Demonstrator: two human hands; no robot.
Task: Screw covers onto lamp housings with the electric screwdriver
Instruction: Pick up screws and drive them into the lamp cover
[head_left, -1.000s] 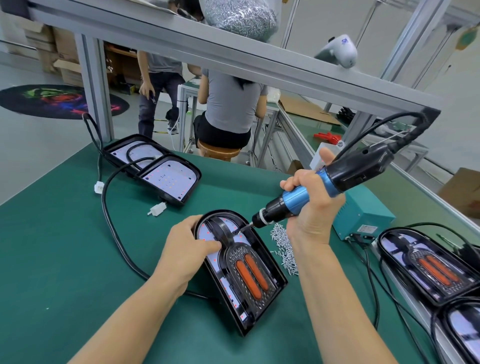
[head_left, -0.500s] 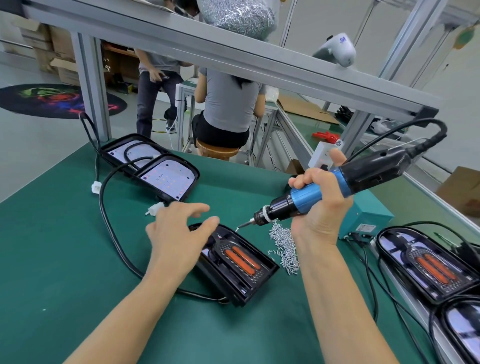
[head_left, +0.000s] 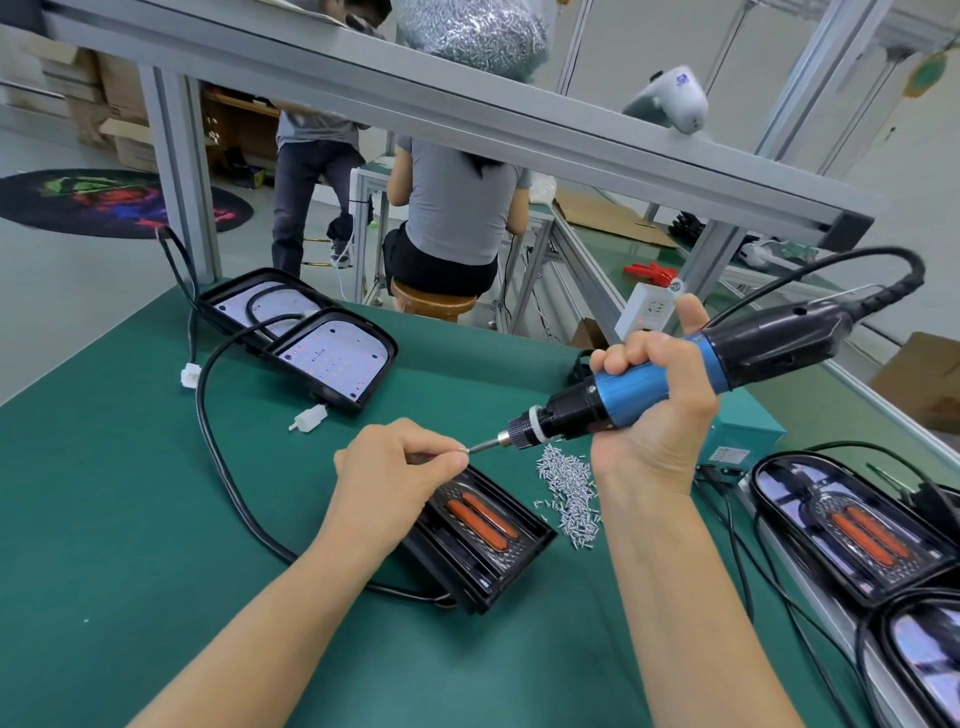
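On the green bench top (head_left: 130, 493), near its middle, lies the lamp housing (head_left: 485, 553) with its dark cover, two orange strips showing through the grille. The left hand (head_left: 400, 480) hovers just above the housing's far end, thumb and forefinger pinched together at the tip of the screwdriver bit; something small sits between them (too small to tell for sure, though it looks like a screw). The right hand (head_left: 657, 415) is wrapped around the blue barrel of the electric screwdriver (head_left: 675, 374), thumb raised, tool tilted with its bit pointing down and left toward the left fingertips. Its black cord arcs off toward the right edge.

A loose heap of silver screws (head_left: 569, 491) lies just right of the housing. Toward the far left corner sit two open housings (head_left: 311, 338) showing white LED boards, a black cable (head_left: 218, 467) looping from them. Along the right edge lie finished lamps (head_left: 852, 530), and a teal box (head_left: 748, 431) stands behind the right hand; its small label is unreadable. On the overhead rail rests a white device (head_left: 670, 101) with blue lettering too blurred to read.
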